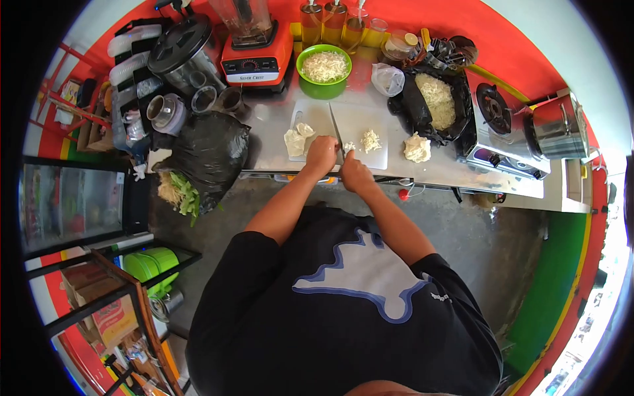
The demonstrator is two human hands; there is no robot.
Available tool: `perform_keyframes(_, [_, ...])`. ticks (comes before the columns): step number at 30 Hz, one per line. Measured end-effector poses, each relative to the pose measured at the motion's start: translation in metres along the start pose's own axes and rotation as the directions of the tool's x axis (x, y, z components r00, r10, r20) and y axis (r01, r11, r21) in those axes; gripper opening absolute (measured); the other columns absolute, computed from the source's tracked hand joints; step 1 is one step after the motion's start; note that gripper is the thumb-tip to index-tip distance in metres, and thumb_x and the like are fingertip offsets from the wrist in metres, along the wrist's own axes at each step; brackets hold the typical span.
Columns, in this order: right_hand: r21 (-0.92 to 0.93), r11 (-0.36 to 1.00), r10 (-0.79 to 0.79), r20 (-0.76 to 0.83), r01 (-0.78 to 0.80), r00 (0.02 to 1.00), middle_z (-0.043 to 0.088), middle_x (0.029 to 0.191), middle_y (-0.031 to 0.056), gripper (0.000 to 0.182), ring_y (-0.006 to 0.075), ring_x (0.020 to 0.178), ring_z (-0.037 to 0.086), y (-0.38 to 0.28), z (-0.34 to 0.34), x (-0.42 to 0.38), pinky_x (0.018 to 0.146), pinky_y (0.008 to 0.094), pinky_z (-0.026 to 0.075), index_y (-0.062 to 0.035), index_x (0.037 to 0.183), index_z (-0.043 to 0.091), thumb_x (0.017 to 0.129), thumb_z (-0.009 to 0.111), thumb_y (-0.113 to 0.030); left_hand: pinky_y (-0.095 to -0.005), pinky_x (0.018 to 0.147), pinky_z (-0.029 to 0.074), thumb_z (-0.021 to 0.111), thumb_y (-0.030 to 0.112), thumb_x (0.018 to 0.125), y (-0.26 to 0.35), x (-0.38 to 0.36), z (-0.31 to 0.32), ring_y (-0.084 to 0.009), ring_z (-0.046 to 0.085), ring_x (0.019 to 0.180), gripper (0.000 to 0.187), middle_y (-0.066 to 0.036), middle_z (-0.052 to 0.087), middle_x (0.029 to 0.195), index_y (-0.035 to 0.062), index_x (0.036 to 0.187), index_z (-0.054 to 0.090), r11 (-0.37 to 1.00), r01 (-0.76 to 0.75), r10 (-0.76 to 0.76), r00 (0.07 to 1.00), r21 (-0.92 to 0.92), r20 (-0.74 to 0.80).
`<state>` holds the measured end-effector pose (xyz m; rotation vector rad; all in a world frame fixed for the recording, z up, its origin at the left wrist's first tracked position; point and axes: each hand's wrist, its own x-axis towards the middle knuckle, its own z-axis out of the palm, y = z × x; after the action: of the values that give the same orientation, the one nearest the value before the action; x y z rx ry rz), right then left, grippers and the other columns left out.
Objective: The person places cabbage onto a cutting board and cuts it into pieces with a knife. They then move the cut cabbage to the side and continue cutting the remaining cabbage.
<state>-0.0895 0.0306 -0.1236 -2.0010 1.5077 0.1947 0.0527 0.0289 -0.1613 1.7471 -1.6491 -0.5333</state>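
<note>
A white cutting board [317, 113] lies on the metal counter under both hands. My right hand [357, 173] is closed round the handle end of a knife [335, 125], whose blade points away from me across the board. My left hand [322, 155] rests on the board just left of the blade, fingers curled; what they hold is hidden. Left of it lie pale, mushroom-like chunks [299, 139]. To the blade's right are a small pile of white shreds [370, 140] and a few bits by my right hand. Another pale clump [417, 148] sits on the counter right of the board.
Behind the board stands a green bowl [323, 68] of white shreds, beside a red blender [251, 63]. A black bag [399, 104] holding more shreds lies before the gas stove [496, 142]. At left, a full black bag [210, 148] overhangs the counter edge.
</note>
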Motion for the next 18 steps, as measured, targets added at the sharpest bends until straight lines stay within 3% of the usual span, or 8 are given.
perform_keyframes(2, [0.029, 0.999, -0.020, -0.025, 0.021, 0.999, 0.065, 0.103, 0.0380, 0.033, 0.0506, 0.103, 0.065, 0.000, -0.005, 0.005, 0.091, 0.0562, 0.051, 0.0045, 0.114, 0.041, 0.092, 0.057, -0.015, -0.0439, 0.071, 0.054, 0.069, 0.007, 0.080, -0.006, 0.007, -0.014, -0.0370, 0.069, 0.077, 0.007, -0.020, 0.069, 0.077, 0.0010, 0.078, 0.074, 0.998, -0.041, 0.040, 0.999, 0.038, 0.009])
perform_keyframes(4, [0.018, 1.000, -0.005, -0.015, 0.006, 1.000, 0.067, 0.107, 0.0330, 0.037, 0.0460, 0.102, 0.068, 0.003, -0.014, 0.001, 0.089, 0.0522, 0.054, 0.0043, 0.118, 0.040, 0.093, 0.057, -0.016, -0.0397, 0.070, 0.055, 0.070, 0.010, 0.082, -0.006, 0.012, -0.028, -0.0325, 0.071, 0.075, 0.010, -0.019, 0.070, 0.075, 0.0013, 0.081, 0.075, 0.989, 0.009, 0.006, 0.995, -0.151, 0.096])
perform_keyframes(5, [0.051, 0.999, 0.001, -0.060, 0.002, 0.998, 0.067, 0.104, 0.0336, 0.037, 0.0472, 0.099, 0.068, 0.003, -0.015, -0.005, 0.087, 0.0528, 0.054, 0.0053, 0.117, 0.042, 0.093, 0.058, -0.017, -0.0361, 0.070, 0.056, 0.072, 0.011, 0.083, -0.014, 0.014, -0.031, -0.0288, 0.072, 0.073, 0.011, -0.017, 0.071, 0.076, 0.0004, 0.083, 0.075, 0.987, -0.009, 0.018, 0.998, -0.160, 0.055])
perform_keyframes(8, [0.125, 0.990, -0.056, -0.059, 0.064, 0.997, 0.067, 0.102, 0.0346, 0.037, 0.0491, 0.098, 0.066, 0.010, -0.010, -0.015, 0.086, 0.0543, 0.053, 0.0060, 0.116, 0.042, 0.092, 0.059, -0.018, -0.0396, 0.068, 0.054, 0.070, 0.006, 0.080, -0.013, 0.009, -0.054, -0.0324, 0.068, 0.072, 0.008, -0.018, 0.069, 0.078, -0.0006, 0.083, 0.073, 0.988, -0.016, 0.011, 0.999, -0.154, -0.036])
perform_keyframes(10, [0.149, 0.982, -0.106, -0.052, 0.112, 0.993, 0.065, 0.097, 0.0365, 0.035, 0.0509, 0.095, 0.065, 0.009, -0.007, -0.016, 0.084, 0.0559, 0.051, 0.0063, 0.112, 0.042, 0.092, 0.058, -0.017, -0.0402, 0.078, 0.054, 0.071, 0.005, 0.081, -0.016, 0.005, -0.059, -0.0321, 0.067, 0.081, 0.010, -0.016, 0.068, 0.087, -0.0004, 0.089, 0.072, 0.993, 0.010, -0.010, 1.000, -0.121, 0.003])
perform_keyframes(12, [0.168, 0.973, -0.156, -0.027, 0.159, 0.987, 0.064, 0.091, 0.0383, 0.033, 0.0527, 0.092, 0.064, 0.014, 0.000, -0.020, 0.081, 0.0576, 0.050, 0.0065, 0.109, 0.041, 0.092, 0.058, -0.016, -0.0418, 0.089, 0.051, 0.072, 0.007, 0.081, -0.016, -0.006, -0.058, -0.0331, 0.064, 0.097, 0.015, -0.015, 0.068, 0.099, 0.0018, 0.096, 0.072, 0.993, -0.073, 0.078, 0.996, 0.092, -0.054])
perform_keyframes(13, [0.152, 0.971, -0.181, -0.043, 0.186, 0.983, 0.064, 0.091, 0.0375, 0.034, 0.0527, 0.091, 0.063, 0.017, 0.003, -0.020, 0.081, 0.0579, 0.050, 0.0062, 0.109, 0.041, 0.091, 0.059, -0.016, -0.0424, 0.095, 0.048, 0.073, 0.007, 0.081, -0.013, -0.012, -0.057, -0.0341, 0.059, 0.106, 0.020, -0.014, 0.066, 0.105, 0.0019, 0.100, 0.071, 0.994, -0.002, 0.005, 1.000, 0.108, -0.029])
perform_keyframes(18, [0.130, 0.962, -0.232, -0.073, 0.240, 0.970, 0.066, 0.092, 0.0345, 0.035, 0.0529, 0.092, 0.063, 0.044, 0.014, -0.021, 0.081, 0.0588, 0.049, 0.0038, 0.112, 0.041, 0.091, 0.062, -0.017, -0.0415, 0.093, 0.049, 0.070, 0.006, 0.083, -0.018, -0.030, -0.056, -0.0333, 0.057, 0.104, 0.018, -0.012, 0.063, 0.101, 0.0027, 0.101, 0.072, 0.983, -0.027, 0.037, 0.998, 0.182, -0.049])
